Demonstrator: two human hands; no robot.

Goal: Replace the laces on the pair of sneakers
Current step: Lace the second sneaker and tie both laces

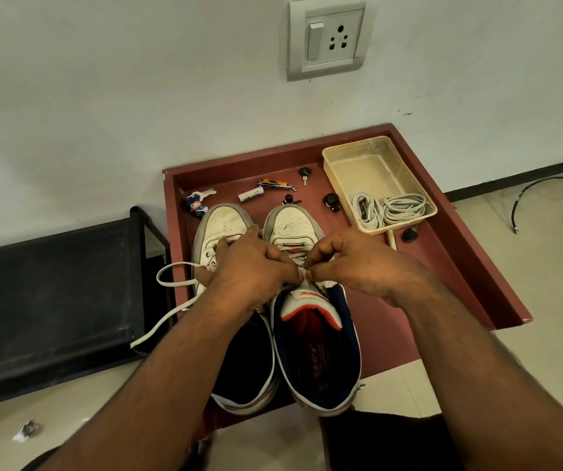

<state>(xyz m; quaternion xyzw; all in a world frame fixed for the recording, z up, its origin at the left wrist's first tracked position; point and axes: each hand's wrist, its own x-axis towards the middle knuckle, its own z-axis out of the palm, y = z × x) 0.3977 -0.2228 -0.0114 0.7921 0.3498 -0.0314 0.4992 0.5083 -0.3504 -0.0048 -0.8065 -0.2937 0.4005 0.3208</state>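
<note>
On a red tray [460,273], two white sneakers [293,226] sit side by side (toes toward the wall). Left hand [252,266] and right hand [358,263] pinch the right shoe's lace [302,274], likely working it through eyelets.

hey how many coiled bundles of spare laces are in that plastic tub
2. Both coiled white lace bundles lie at the near end of the clear beige plastic tub: one toward the sneakers, the other beside it, farther from them. None seem hidden.
</note>
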